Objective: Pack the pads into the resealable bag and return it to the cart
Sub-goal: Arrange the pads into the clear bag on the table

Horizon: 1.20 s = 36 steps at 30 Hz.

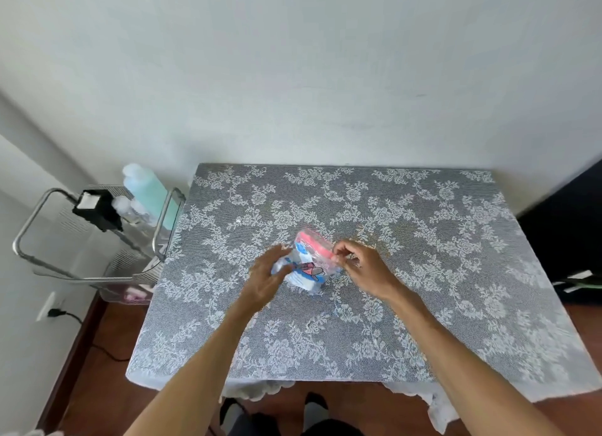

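Observation:
A clear resealable bag [309, 266] with a pink zip strip along its top lies in the middle of the table [423, 240]. White pads with blue and pink print show through its plastic. My left hand [265, 277] rests against the bag's left side, fingers spread over it. My right hand [361, 264] pinches the pink strip at the bag's right end between thumb and fingers. The cart [97, 240], a metal-framed trolley, stands to the left of the table.
A lace cloth covers the table. On the cart's top shelf stand a tall pale-green bottle [148, 194], a black box [97, 209] and small clear bottles. A wall socket with a black plug [53, 312] is low on the left wall. Dark furniture [573, 224] stands at the right.

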Motion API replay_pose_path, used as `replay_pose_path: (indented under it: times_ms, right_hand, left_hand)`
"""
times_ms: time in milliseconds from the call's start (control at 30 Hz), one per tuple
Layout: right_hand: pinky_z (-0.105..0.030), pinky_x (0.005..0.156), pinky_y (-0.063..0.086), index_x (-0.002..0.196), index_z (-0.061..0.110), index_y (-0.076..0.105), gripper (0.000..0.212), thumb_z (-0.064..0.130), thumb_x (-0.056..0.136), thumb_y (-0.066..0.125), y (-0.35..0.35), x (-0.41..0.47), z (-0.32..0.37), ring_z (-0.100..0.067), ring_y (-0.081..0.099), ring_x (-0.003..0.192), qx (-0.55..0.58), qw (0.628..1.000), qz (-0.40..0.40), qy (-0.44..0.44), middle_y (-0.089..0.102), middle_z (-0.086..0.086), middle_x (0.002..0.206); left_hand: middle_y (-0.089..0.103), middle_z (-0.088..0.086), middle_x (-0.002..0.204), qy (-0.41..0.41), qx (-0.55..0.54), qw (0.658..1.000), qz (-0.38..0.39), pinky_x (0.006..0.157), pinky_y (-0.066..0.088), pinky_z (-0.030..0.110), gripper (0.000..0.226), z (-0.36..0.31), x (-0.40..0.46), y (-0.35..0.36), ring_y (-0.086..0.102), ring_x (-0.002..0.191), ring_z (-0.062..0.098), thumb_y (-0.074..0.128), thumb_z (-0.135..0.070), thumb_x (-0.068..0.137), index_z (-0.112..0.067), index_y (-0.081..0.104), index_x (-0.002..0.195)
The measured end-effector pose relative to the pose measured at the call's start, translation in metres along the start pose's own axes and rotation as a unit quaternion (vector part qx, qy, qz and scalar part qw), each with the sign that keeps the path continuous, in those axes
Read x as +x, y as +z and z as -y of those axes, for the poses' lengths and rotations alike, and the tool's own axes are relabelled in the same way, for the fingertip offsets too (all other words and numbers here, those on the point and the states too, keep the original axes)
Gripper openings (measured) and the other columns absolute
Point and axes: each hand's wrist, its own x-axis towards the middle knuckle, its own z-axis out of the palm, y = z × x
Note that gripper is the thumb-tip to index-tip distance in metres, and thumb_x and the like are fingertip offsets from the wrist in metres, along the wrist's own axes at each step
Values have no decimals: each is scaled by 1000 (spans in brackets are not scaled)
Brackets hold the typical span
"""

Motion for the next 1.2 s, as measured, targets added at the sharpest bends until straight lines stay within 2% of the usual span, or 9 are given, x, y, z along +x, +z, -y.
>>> replay_pose_path:
  times_ms: [100, 200, 333, 433, 567, 633, 700, 1000, 1200]
  right_hand:
    - [-39, 75, 62, 99, 23, 56, 8, 16, 99, 53, -2, 0, -1, -20, 70, 95, 6, 1000, -1, 13, 65, 3, 105]
    - [-19, 54, 58, 102, 18, 58, 7, 19, 99, 53, -3, 0, -3, -17, 69, 87, 1, 1000, 14, 8, 65, 3, 102]
    - [-7, 45, 47, 101, 21, 59, 9, 26, 99, 53, 2, 1, -5, -17, 68, 84, -4, 1000, 2, 21, 65, 7, 98]
    - [-8, 48, 46, 103, 26, 58, 9, 32, 99, 53, 12, 1, -4, -23, 69, 92, 24, 998, -34, 53, 63, 7, 104]
    - [-31, 76, 55, 144, 34, 32, 71, 60, 84, 61, 21, -7, -12, -19, 50, 123, 94, 982, -75, 147, 42, 0, 142]
    - [-53, 96, 50, 152, 36, 14, 105, 65, 70, 73, 27, -15, -18, -27, 47, 131, 163, 961, -32, 221, 36, -4, 152]
    - [-57, 100, 47, 154, 31, 7, 125, 58, 59, 83, 36, -20, -22, -29, 54, 126, 177, 947, 26, 266, 47, -6, 146]
    - [-43, 89, 57, 132, 18, 51, 61, 32, 78, 77, 54, -27, -33, -18, 66, 98, 112, 955, 54, 270, 63, -2, 110]
    - [-35, 95, 50, 139, 19, 46, 75, 43, 76, 78, 56, -35, -36, -10, 60, 101, 86, 959, 59, 265, 60, 3, 123]
  left_hand:
    - [60, 13, 126, -13, -17, 999, 36, 92, 55, 34, 38, 6, -2, 9, 62, 113, 23, 50, -30, 98, -10, 49, 131]
    - [69, 11, 113, -62, -21, 998, 26, 83, 59, 38, 40, 4, -2, 18, 69, 100, 23, 49, -39, 98, -13, 52, 128]
    - [69, 4, 98, -69, -2, 997, 42, 58, 52, 14, 30, 5, -4, 22, 68, 81, 13, 45, -31, 101, -13, 60, 119]
    - [67, 3, 93, -79, 4, 996, 28, 68, 53, 19, 21, 8, -4, 23, 65, 86, 18, 47, -22, 101, -10, 63, 105]
    - [67, 21, 104, -109, -68, 992, 13, 81, 60, 41, 22, 13, -5, 24, 68, 92, 32, 44, -17, 102, 0, 58, 107]
    - [67, 21, 105, -122, -99, 988, 6, 76, 61, 40, 22, 13, -6, 22, 70, 88, 31, 43, -16, 103, -1, 56, 110]
    - [68, 20, 105, -132, -129, 983, 0, 70, 62, 39, 23, 14, -6, 20, 71, 83, 33, 43, -18, 103, -1, 54, 114]
    - [72, 16, 99, -110, -161, 979, -62, 51, 60, 36, 18, 11, -2, 1, 72, 65, 33, 44, -16, 103, -12, 57, 113]
    - [71, 14, 105, -110, -146, 982, -44, 79, 59, 39, 31, 15, 4, -7, 71, 90, 30, 47, -28, 101, -5, 58, 120]
